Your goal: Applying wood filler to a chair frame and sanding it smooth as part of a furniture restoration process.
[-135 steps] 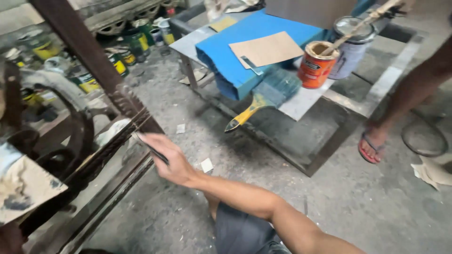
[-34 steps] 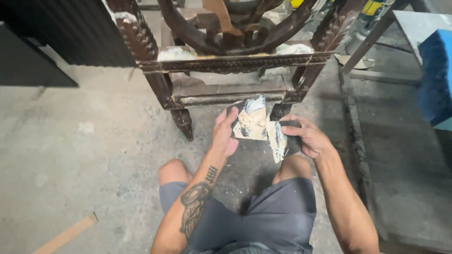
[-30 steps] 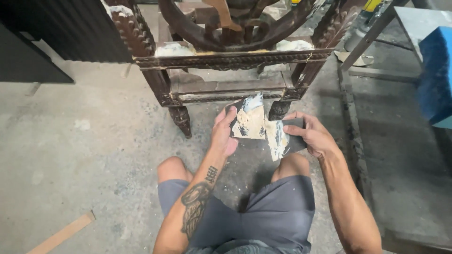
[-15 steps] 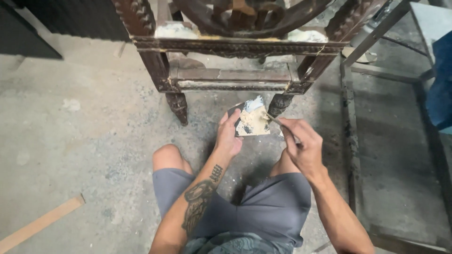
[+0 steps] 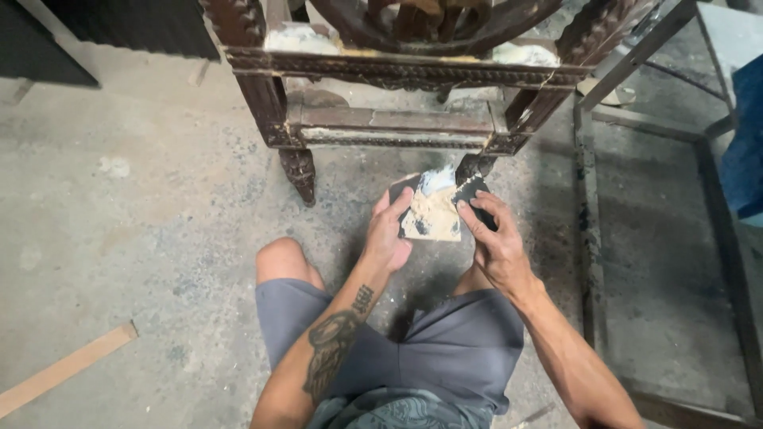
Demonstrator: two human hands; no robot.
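Note:
My left hand [image 5: 388, 235] holds a small flat board [image 5: 429, 213] smeared with pale putty, gripping its left edge. My right hand [image 5: 494, 238] holds a small dark scraper [image 5: 470, 191] whose edge rests on the board's upper right part. Both hands are above my knees, which are in grey shorts, just in front of a carved dark wooden chair frame [image 5: 397, 119]. White filler patches show on the chair's top rail.
A rusty metal frame [image 5: 590, 206] runs along the floor on the right, next to something blue [image 5: 745, 159] at the right edge. A wooden strip [image 5: 63, 369] lies on the concrete floor at lower left. A dark panel [image 5: 48, 63] is at top left.
The view swung from the metal table with cans and a brush to the chair. Since a second ago my hands brought board and scraper closer together, the scraper now on the board.

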